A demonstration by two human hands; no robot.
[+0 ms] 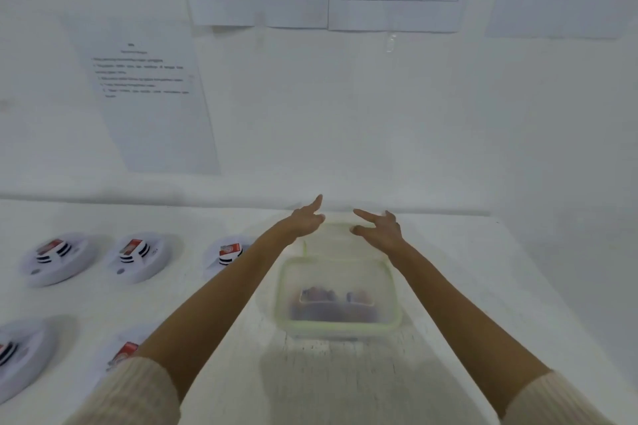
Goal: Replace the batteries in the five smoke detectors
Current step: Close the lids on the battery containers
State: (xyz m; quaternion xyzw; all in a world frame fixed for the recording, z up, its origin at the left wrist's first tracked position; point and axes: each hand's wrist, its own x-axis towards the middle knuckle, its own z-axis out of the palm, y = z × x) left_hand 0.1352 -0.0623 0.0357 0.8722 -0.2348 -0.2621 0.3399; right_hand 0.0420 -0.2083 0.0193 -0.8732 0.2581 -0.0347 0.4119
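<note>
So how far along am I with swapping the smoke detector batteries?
Barely started, it seems. Done: the green-rimmed container looks uncovered, with what may be its lid lying behind it. In hand: nothing; the left hand and right hand hover open above that lid. Left: all five smoke detectors sit untouched on the left of the table. The container's dark contents are too blurred to name.

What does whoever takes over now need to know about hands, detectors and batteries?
Left hand and right hand: both open, holding nothing, stretched above the far end of the green-rimmed container.
Container: on the table, dark blurred items inside, probably batteries.
Five smoke detectors: on the table to the left, none in hand.
Done: nothing visible. Left: all five swaps.
</note>
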